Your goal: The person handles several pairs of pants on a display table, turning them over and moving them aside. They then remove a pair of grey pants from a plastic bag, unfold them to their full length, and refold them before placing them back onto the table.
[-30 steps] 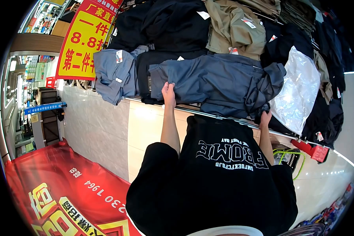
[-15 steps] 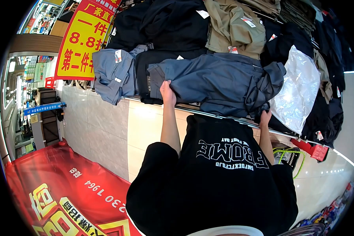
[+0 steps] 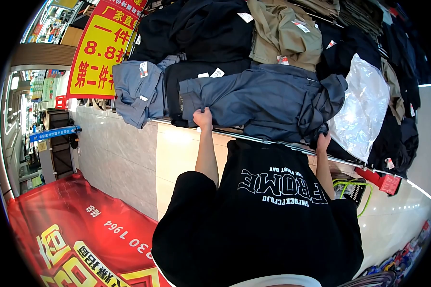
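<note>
Blue-grey trousers [image 3: 268,98] lie spread flat across the front of a clothes table, waistband end toward the person's left, bunched legs toward the right, just above the metal edge rail [image 3: 273,142]. They lie on top of a dark garment pile.

Red floor banner [image 3: 81,229] with yellow lettering fills the lower left, well apart from the table. Black garments [image 3: 201,28] are heaped behind the trousers. A yellow-and-red sale sign [image 3: 98,48] hangs at the table's left end. A clear plastic bag [image 3: 364,107] sits just beside the trousers' right end, touching the bunched fabric. An olive garment [image 3: 287,33] lies behind, and a lighter blue garment [image 3: 139,88] droops over the left table edge.

Left hand [image 3: 203,118] – fingers curled tight on the trousers' lower left edge, thumb side up, pinching the cloth. Right hand [image 3: 323,142] – at the bunched leg end by the rail; fingers are buried in dark folds, so I cannot tell whether they grip.

A white tag [image 3: 218,72] lies just above the waistband.
</note>
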Tool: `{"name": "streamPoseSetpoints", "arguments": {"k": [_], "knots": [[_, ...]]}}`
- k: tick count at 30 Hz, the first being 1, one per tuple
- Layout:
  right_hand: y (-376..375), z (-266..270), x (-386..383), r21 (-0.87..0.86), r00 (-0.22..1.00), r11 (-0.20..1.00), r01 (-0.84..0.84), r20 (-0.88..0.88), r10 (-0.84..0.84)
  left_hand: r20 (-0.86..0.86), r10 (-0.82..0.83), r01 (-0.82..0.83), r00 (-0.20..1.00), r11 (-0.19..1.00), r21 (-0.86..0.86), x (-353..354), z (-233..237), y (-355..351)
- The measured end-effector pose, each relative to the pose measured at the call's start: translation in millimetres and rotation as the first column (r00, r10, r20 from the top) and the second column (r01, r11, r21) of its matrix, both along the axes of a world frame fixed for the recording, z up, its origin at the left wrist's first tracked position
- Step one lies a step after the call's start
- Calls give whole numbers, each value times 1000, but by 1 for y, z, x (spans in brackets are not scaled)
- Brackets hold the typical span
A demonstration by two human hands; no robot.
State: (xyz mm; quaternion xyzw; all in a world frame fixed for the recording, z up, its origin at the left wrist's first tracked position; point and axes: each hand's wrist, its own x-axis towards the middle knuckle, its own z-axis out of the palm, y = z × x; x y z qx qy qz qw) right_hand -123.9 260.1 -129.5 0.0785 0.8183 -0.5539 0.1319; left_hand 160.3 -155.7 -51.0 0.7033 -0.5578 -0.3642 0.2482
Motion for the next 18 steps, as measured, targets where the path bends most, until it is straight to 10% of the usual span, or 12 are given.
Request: {"name": "streamPoseSetpoints", "arguments": {"k": [6,18], "knots": [[-3,10,2,50,1000,999,9,7,-9,366,-74,98,928,994,-48,-6,-1,-3],[1,-3,-1,-31,1000,999,10,27,-9,391,-28,98,920,982,-161,-10,-14,-1]]}}
